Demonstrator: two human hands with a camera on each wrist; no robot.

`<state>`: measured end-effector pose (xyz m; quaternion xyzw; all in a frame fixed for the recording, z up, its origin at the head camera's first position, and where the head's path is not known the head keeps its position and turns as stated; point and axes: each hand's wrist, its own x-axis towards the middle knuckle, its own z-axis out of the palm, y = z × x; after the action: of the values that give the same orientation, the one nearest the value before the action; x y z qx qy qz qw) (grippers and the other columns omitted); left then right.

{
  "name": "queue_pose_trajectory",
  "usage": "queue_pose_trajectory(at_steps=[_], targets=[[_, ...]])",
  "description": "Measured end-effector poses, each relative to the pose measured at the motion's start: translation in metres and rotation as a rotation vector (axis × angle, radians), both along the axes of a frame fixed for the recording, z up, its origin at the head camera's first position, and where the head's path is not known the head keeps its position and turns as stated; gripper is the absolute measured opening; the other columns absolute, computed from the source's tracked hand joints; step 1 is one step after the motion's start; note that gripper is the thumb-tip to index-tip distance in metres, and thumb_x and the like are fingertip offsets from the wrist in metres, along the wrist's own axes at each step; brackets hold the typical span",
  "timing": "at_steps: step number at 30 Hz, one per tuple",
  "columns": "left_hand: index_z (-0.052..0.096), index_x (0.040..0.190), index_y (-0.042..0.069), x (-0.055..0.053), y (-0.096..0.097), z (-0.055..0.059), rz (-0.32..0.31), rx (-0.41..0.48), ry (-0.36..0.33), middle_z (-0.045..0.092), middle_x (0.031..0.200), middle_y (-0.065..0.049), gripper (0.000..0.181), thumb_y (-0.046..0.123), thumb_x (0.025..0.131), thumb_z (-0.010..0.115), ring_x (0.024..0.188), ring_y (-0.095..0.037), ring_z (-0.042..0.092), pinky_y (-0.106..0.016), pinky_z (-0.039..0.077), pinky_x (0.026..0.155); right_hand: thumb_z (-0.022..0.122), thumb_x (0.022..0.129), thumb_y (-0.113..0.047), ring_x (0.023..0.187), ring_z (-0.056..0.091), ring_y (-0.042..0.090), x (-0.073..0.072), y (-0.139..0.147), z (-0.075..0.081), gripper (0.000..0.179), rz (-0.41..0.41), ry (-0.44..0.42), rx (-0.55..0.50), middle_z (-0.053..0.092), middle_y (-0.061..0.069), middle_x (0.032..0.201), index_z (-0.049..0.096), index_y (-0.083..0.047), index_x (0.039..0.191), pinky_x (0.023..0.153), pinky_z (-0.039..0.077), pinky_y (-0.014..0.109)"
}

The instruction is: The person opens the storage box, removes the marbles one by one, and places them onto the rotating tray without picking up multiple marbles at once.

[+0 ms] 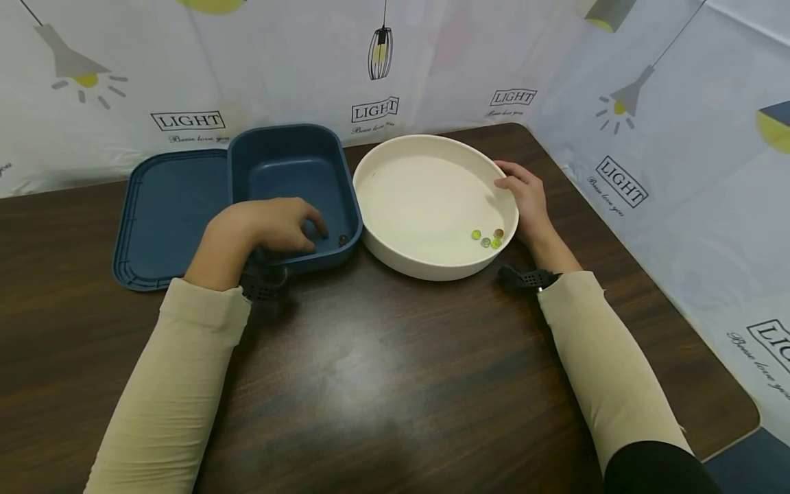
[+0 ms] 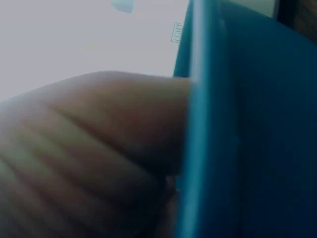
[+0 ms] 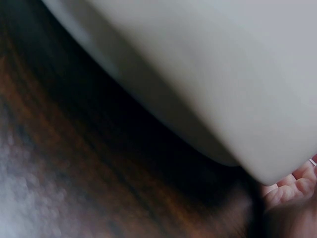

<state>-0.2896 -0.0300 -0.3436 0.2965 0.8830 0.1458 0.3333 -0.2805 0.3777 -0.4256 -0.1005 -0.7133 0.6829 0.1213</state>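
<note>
My left hand (image 1: 278, 223) reaches over the near wall into a blue rectangular bin (image 1: 296, 180). Its fingers are bent downward, thumb and forefinger apart, with nothing visible between them. A small dark marble (image 1: 343, 240) lies in the bin's near right corner, just right of the fingers. My right hand (image 1: 523, 195) holds the right side of a round cream-coloured pan (image 1: 426, 199), thumb over the rim and fingers outside and below. Several glass marbles (image 1: 486, 242), yellow-green, clear and brown, cluster on the pan's floor at its near right. In the left wrist view, the bin wall (image 2: 208, 124) hides the fingertips.
A blue lid (image 1: 175, 213) lies flat left of the bin, partly beneath it. The pan stands against the bin's right side. Dark wood tabletop (image 1: 345, 384) stretches in front, and a printed white curtain (image 1: 278, 68) hangs behind and to the right.
</note>
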Motion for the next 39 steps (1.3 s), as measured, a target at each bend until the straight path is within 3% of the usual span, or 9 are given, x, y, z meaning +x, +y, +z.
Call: queue_pose_trajectory(at_steps=[4, 8, 13, 20, 30, 39], targets=[[0.067, 0.126, 0.008, -0.002, 0.0, -0.004, -0.014, 0.028, -0.01, 0.064, 0.131, -0.02, 0.032, 0.008, 0.095, 0.058, 0.107, -0.028, 0.062, -0.035, 0.051, 0.077, 0.054, 0.094, -0.003, 0.1, 0.064, 0.012, 0.0, 0.001, 0.0, 0.04, 0.002, -0.002, 0.003, 0.065, 0.001, 0.119, 0.063, -0.001, 0.133, 0.079, 0.054, 0.017], [0.071, 0.116, 0.008, -0.003, 0.001, -0.008, -0.007, 0.038, -0.018, 0.068, 0.121, -0.017, 0.026, 0.004, 0.093, 0.058, 0.089, -0.023, 0.059, -0.031, 0.047, 0.069, 0.054, 0.094, -0.004, 0.101, 0.063, 0.012, 0.0, 0.001, 0.0, 0.041, -0.005, -0.011, 0.024, 0.064, 0.001, 0.122, 0.063, -0.003, 0.133, 0.079, 0.054, 0.017], [0.073, 0.107, 0.008, -0.003, 0.004, -0.012, -0.007, 0.038, 0.001, 0.066, 0.093, -0.008, 0.024, 0.002, 0.09, 0.058, 0.067, -0.015, 0.049, -0.028, 0.04, 0.06, 0.053, 0.095, -0.005, 0.102, 0.063, 0.011, 0.0, 0.001, -0.001, 0.04, -0.011, -0.022, 0.048, 0.063, 0.001, 0.124, 0.064, -0.005, 0.133, 0.08, 0.053, 0.016], [0.073, 0.093, 0.006, -0.003, 0.009, -0.016, -0.029, 0.061, 0.05, 0.058, 0.076, 0.0, 0.015, 0.008, 0.093, 0.058, 0.066, -0.014, 0.046, -0.028, 0.039, 0.062, 0.053, 0.094, -0.005, 0.1, 0.063, 0.011, -0.001, 0.0, -0.001, 0.04, -0.023, -0.021, 0.058, 0.064, 0.002, 0.123, 0.064, -0.005, 0.132, 0.079, 0.053, 0.016], [0.073, 0.081, 0.008, -0.004, 0.006, -0.016, 0.037, 0.108, 0.135, 0.063, 0.074, -0.002, 0.011, 0.012, 0.087, 0.064, 0.065, -0.015, 0.052, -0.029, 0.043, 0.06, 0.052, 0.095, -0.003, 0.1, 0.063, 0.011, 0.0, 0.001, -0.002, 0.04, -0.012, -0.019, 0.031, 0.064, 0.001, 0.12, 0.064, -0.003, 0.133, 0.079, 0.054, 0.016], [0.071, 0.092, 0.008, -0.007, 0.001, -0.007, 0.13, 0.226, 0.211, 0.069, 0.09, -0.008, 0.009, 0.014, 0.087, 0.067, 0.077, -0.021, 0.058, -0.034, 0.049, 0.069, 0.052, 0.096, -0.006, 0.103, 0.062, 0.012, 0.0, 0.001, -0.001, 0.04, -0.016, -0.031, 0.056, 0.062, 0.004, 0.128, 0.063, -0.005, 0.135, 0.081, 0.053, 0.016]])
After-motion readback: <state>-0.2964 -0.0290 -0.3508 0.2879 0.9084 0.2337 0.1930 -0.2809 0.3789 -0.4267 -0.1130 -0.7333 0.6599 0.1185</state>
